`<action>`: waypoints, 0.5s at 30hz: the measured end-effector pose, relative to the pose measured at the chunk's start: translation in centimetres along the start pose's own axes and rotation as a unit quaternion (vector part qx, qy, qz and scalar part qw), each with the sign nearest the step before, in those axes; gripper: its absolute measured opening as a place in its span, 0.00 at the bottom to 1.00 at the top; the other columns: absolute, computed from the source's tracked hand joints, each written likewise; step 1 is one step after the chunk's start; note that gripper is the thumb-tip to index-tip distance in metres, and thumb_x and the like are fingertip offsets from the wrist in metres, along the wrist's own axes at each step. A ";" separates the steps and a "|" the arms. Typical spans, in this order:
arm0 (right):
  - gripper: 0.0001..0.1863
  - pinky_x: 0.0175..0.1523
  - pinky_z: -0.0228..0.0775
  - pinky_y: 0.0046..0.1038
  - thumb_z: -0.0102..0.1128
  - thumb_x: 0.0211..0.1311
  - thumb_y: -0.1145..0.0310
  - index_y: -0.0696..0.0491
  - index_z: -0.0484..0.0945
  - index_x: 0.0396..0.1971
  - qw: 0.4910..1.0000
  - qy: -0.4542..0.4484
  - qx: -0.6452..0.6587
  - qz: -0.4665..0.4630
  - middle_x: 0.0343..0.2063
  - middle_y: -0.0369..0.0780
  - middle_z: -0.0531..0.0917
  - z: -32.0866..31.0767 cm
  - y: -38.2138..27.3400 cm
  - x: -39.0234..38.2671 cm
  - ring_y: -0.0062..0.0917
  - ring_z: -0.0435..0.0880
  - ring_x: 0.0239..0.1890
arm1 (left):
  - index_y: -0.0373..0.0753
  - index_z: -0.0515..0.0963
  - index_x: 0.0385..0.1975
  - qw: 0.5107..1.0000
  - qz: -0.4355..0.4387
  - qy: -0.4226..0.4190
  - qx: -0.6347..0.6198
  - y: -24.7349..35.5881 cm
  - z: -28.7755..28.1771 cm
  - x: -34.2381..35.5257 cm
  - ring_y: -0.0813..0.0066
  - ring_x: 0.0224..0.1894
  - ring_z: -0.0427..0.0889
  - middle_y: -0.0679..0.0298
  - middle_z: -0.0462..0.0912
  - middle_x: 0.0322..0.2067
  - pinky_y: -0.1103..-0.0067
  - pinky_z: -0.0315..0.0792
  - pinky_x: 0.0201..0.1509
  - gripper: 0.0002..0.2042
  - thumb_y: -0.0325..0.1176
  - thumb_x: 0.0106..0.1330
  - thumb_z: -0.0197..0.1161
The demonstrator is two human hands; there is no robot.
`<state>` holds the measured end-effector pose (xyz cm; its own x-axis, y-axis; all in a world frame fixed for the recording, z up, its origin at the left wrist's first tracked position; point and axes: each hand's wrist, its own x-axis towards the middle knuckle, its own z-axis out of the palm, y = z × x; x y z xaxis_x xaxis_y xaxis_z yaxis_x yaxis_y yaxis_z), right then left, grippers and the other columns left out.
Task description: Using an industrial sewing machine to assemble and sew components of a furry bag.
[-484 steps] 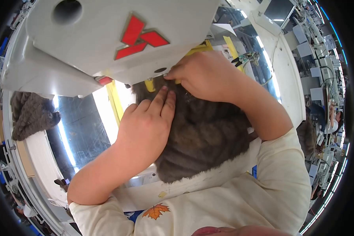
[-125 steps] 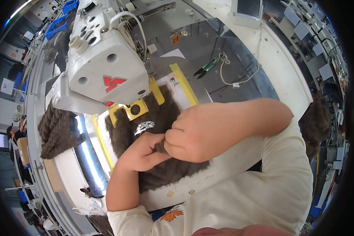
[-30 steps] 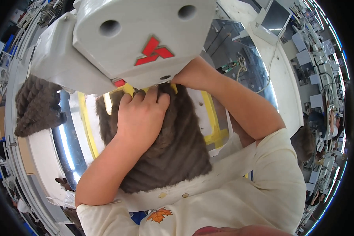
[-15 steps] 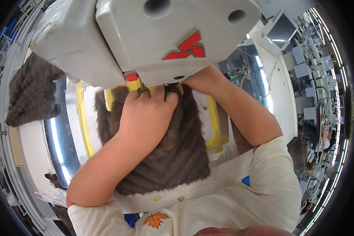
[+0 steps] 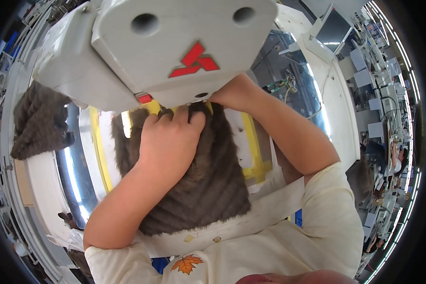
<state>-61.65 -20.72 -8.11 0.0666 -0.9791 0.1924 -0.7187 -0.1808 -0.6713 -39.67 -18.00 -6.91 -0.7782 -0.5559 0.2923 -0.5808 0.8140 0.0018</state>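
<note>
Under the large white sewing machine head (image 5: 182,45) lies a ribbed brown fur piece (image 5: 203,194), edged by yellow strips (image 5: 255,163) on a white board. My left hand (image 5: 168,144) rests on the fur below the machine, fingers bent into the pile near a yellow guide (image 5: 152,106), their tips partly hidden. My right hand (image 5: 234,97) reaches to the lower right underside of the head, close to the presser area. Its fingertips are mostly hidden behind the machine.
A second fur piece (image 5: 40,123) lies at the left. Green-handled snips with cord (image 5: 277,86) sit on the glossy plate at right, below a screen (image 5: 330,32). Far right, other people (image 5: 395,161) sit among machines.
Compared with four seconds ago, my hands have separated and moved up under the machine head. Over the last second they stay in place, with only slight shifts of the view.
</note>
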 end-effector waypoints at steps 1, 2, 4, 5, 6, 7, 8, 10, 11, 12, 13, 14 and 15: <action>0.21 0.43 0.79 0.39 0.73 0.43 0.60 0.60 0.86 0.34 0.994 -0.043 0.068 0.074 0.28 0.49 0.88 -0.8 -0.7 -0.1 0.45 0.88 0.35 | 0.44 0.75 0.33 1.000 -0.011 -0.010 -0.003 0.0 0.0 0.0 0.66 0.29 0.84 0.62 0.80 0.34 0.70 0.71 0.36 0.06 0.27 0.57 0.60; 0.21 0.42 0.79 0.38 0.74 0.41 0.60 0.62 0.85 0.31 0.976 -0.088 0.136 0.145 0.24 0.50 0.87 -1.4 -1.4 -0.2 0.43 0.88 0.32 | 0.44 0.75 0.33 1.000 -0.008 -0.010 0.000 0.1 -0.1 0.1 0.66 0.29 0.84 0.62 0.80 0.34 0.70 0.71 0.36 0.06 0.27 0.57 0.60; 0.20 0.41 0.79 0.37 0.74 0.41 0.61 0.62 0.85 0.30 0.986 -0.061 0.128 0.089 0.24 0.50 0.87 -0.3 0.8 -0.1 0.41 0.88 0.32 | 0.44 0.75 0.33 1.000 -0.010 -0.022 -0.002 0.3 -0.2 0.2 0.65 0.29 0.84 0.62 0.81 0.36 0.70 0.71 0.36 0.06 0.27 0.57 0.60; 0.20 0.41 0.79 0.36 0.74 0.40 0.61 0.63 0.85 0.29 0.992 -0.037 0.117 0.035 0.24 0.49 0.87 0.0 1.0 0.0 0.39 0.88 0.31 | 0.44 0.75 0.33 1.000 -0.008 -0.024 -0.001 0.3 -0.2 0.2 0.65 0.29 0.84 0.62 0.81 0.36 0.70 0.71 0.36 0.06 0.27 0.57 0.60; 0.20 0.41 0.79 0.36 0.74 0.40 0.61 0.63 0.85 0.29 0.992 -0.036 0.118 0.035 0.24 0.49 0.87 -0.1 1.0 -0.1 0.39 0.88 0.31 | 0.44 0.75 0.33 1.000 0.000 -0.008 0.006 0.2 0.0 0.2 0.68 0.28 0.82 0.62 0.80 0.34 0.71 0.70 0.34 0.06 0.28 0.57 0.61; 0.20 0.41 0.78 0.36 0.74 0.40 0.61 0.62 0.85 0.29 0.989 -0.057 0.124 0.057 0.25 0.49 0.87 -0.4 0.8 -0.1 0.40 0.88 0.31 | 0.45 0.75 0.32 1.000 0.008 0.008 0.013 0.1 0.1 0.1 0.70 0.26 0.81 0.63 0.80 0.33 0.72 0.70 0.33 0.06 0.30 0.56 0.63; 0.20 0.41 0.78 0.36 0.74 0.40 0.61 0.62 0.85 0.30 0.985 -0.078 0.130 0.078 0.25 0.49 0.87 -0.5 0.6 0.0 0.40 0.88 0.31 | 0.45 0.75 0.32 1.000 0.008 0.007 0.013 0.1 0.1 0.1 0.70 0.26 0.81 0.63 0.80 0.33 0.72 0.70 0.33 0.06 0.30 0.56 0.63; 0.20 0.41 0.78 0.36 0.74 0.39 0.62 0.61 0.85 0.30 0.990 -0.065 0.113 0.052 0.25 0.48 0.87 -0.2 0.9 0.2 0.41 0.88 0.31 | 0.44 0.75 0.31 1.000 0.008 0.017 0.010 0.0 0.2 0.1 0.70 0.26 0.81 0.63 0.80 0.32 0.73 0.70 0.32 0.06 0.29 0.56 0.63; 0.19 0.41 0.78 0.36 0.74 0.39 0.62 0.60 0.85 0.31 0.994 -0.052 0.096 0.024 0.26 0.48 0.87 0.0 1.1 0.3 0.42 0.87 0.31 | 0.44 0.75 0.31 1.000 0.007 0.016 0.008 0.0 0.2 0.1 0.70 0.26 0.81 0.63 0.80 0.32 0.73 0.70 0.32 0.06 0.29 0.56 0.63; 0.19 0.41 0.78 0.36 0.74 0.39 0.62 0.60 0.85 0.31 0.994 -0.053 0.096 0.025 0.26 0.48 0.87 0.1 1.2 0.4 0.42 0.87 0.31 | 0.44 0.75 0.31 1.000 0.009 0.019 0.010 0.0 0.1 0.2 0.70 0.25 0.81 0.63 0.80 0.32 0.73 0.70 0.32 0.06 0.29 0.56 0.63; 0.19 0.41 0.78 0.37 0.74 0.39 0.63 0.60 0.85 0.31 0.995 -0.046 0.080 0.030 0.26 0.47 0.87 0.2 1.3 0.5 0.42 0.87 0.31 | 0.44 0.74 0.31 1.000 0.011 0.022 0.013 0.0 0.1 0.3 0.70 0.25 0.81 0.63 0.79 0.32 0.73 0.70 0.32 0.06 0.29 0.56 0.63; 0.18 0.40 0.78 0.38 0.73 0.39 0.64 0.60 0.85 0.31 0.996 -0.040 0.065 0.034 0.25 0.47 0.87 0.3 1.1 0.6 0.42 0.87 0.31 | 0.44 0.74 0.31 1.000 0.010 0.021 0.012 0.0 0.1 0.3 0.70 0.25 0.81 0.63 0.79 0.32 0.73 0.70 0.32 0.06 0.29 0.56 0.63; 0.18 0.40 0.78 0.38 0.73 0.39 0.64 0.60 0.85 0.31 0.996 -0.041 0.066 0.034 0.25 0.47 0.87 0.2 0.7 0.6 0.42 0.87 0.31 | 0.44 0.75 0.31 1.000 0.010 0.016 0.015 0.0 0.0 0.3 0.71 0.25 0.81 0.64 0.79 0.31 0.73 0.69 0.32 0.05 0.29 0.56 0.63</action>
<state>-61.95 -21.43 -8.60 0.0810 -0.9927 0.0891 -0.6264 -0.1203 -0.7702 -39.92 -18.17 -6.85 -0.7826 -0.5331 0.3215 -0.5717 0.8198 -0.0322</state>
